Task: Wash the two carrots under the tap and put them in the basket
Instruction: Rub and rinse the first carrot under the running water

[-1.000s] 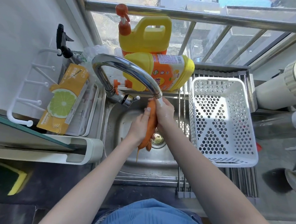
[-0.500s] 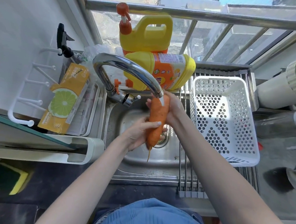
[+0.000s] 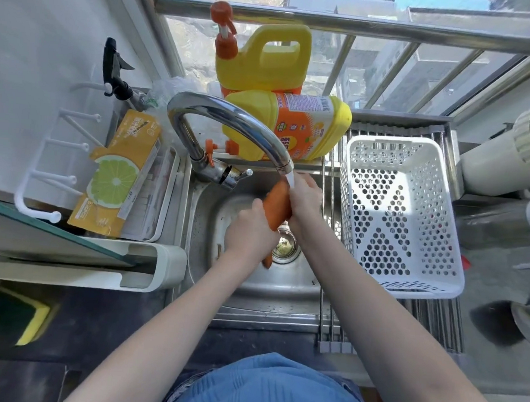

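Observation:
An orange carrot (image 3: 278, 206) is held upright over the steel sink (image 3: 245, 287), its thick end right under the running tap (image 3: 231, 121). My left hand (image 3: 250, 232) grips the carrot's lower half; the thin tip pokes out below it. My right hand (image 3: 304, 200) wraps the upper part from the right side. Water streams from the spout onto the carrot. I cannot tell whether a second carrot sits behind the first. The white perforated basket (image 3: 439, 288) stands to the right of the sink on a roll-up rack and holds nothing.
Two yellow detergent bottles (image 3: 282, 120) stand behind the tap. A lime-print box (image 3: 118, 175) lies in a tray at the left, beside a white hook rack (image 3: 39, 185). A yellow-green sponge (image 3: 32, 319) lies at the lower left. White pipes (image 3: 511, 155) rise at the right.
My left hand has slid up the carrot and closed round its lower half. The carrot has shifted slightly left under the spout, while my right hand keeps rubbing its upper part.

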Available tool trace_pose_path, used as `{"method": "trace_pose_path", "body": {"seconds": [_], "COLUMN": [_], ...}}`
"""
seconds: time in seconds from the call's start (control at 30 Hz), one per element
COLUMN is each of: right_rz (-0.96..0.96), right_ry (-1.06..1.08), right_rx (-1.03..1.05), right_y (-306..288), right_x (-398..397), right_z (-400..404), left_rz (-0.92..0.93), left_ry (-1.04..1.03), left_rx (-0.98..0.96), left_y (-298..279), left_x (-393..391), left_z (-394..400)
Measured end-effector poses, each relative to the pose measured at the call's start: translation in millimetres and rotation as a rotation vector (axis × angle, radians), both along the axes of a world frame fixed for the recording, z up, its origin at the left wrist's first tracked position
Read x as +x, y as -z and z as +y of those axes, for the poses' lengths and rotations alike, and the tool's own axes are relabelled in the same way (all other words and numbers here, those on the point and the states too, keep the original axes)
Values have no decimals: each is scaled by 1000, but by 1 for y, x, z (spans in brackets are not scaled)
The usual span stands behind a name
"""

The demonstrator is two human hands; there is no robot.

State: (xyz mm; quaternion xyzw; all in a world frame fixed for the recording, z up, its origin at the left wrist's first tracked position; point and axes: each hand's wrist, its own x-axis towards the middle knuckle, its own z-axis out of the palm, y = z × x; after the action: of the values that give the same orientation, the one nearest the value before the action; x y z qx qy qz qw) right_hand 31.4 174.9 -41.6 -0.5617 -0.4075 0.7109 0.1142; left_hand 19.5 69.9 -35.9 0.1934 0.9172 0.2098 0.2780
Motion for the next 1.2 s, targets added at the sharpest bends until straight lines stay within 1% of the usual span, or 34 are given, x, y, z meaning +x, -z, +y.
{"method": "trace_pose_path", "body": {"seconds": [0.07, 0.1, 0.13, 0.23, 0.3, 0.37, 0.47, 0.5, 0.53, 0.6, 0.67, 0.7, 0.73, 0.77, 0.8, 0.83, 0.87, 0.9, 0.93, 0.97, 1.03, 1.07, 1.1, 1.13, 1.2], "right_rz": [-36, -62, -64, 65, 200, 349, 500, 509, 497, 379, 216, 179, 175, 187, 179, 111, -40, -215, -341, -389, -355, -333, -305, -269, -252], "right_ry": [-46, -108, -191, -352, -433, -411, -298, -266, -265, -352, -470, -457, -395, -339, -327, -375, -493, -595, -619, -598, -519, -475, -435, -396, -314], "right_rx": [-2, -1, -11, -103, -155, -261, -482, -521, -534, -495, -411, -393, -391, -400, -354, -229, -36, 150, 277, 308, 293, 295, 300, 295, 293], "right_y": [-3, -3, -8, -19, -26, -26, -21, -19, -20, -20, -28, -29, -26, -26, -22, -18, -14, -13, -11, -8, -5, -6, -7, -7, -11], "right_x": [-3, -5, -5, -5, -2, 0, 2, 2, 3, 4, 3, 3, 2, 1, 0, -3, -5, -8, -9, -8, -4, -2, 0, 0, -4], "right_z": [7, 11, 12, 15, 14, 10, 4, 6, 8, 15, 14, 12, 10, 8, 6, 5, 5, 4, 2, 1, -2, -3, -3, -1, 7], "left_rz": [-19, -87, -194, -665, -973, -1201, -1508, -1589, -1610, -1517, -1321, -1211, -1119, -1045, -953, -786, -550, -285, -71, 45, 91, 72, -1, -152, -609], "left_ry": [21, -8, -64, -312, -434, -462, -412, -378, -349, -320, -287, -288, -309, -354, -395, -403, -340, -207, -71, 15, 63, 73, 64, 18, -172], "left_rx": [74, 138, 205, 393, 494, 546, 655, 680, 665, 517, 337, 282, 255, 250, 248, 222, 142, 11, -117, -185, -214, -209, -172, -70, 222], "left_y": [2, 2, 1, -4, -8, -9, -12, -13, -13, -12, -13, -14, -15, -13, -11, -7, -4, -3, -4, -5, -8, -9, -9, -7, -6], "left_x": [2, 2, 2, 1, 2, 2, -2, -4, -7, -11, -15, -16, -16, -13, -9, -4, 0, 3, 4, 3, -1, -4, -7, -9, -10], "left_z": [-4, -5, -5, -7, -13, -15, -16, -16, -16, -16, -16, -16, -15, -13, -12, -11, -11, -11, -12, -12, -12, -12, -12, -12, -17]}}
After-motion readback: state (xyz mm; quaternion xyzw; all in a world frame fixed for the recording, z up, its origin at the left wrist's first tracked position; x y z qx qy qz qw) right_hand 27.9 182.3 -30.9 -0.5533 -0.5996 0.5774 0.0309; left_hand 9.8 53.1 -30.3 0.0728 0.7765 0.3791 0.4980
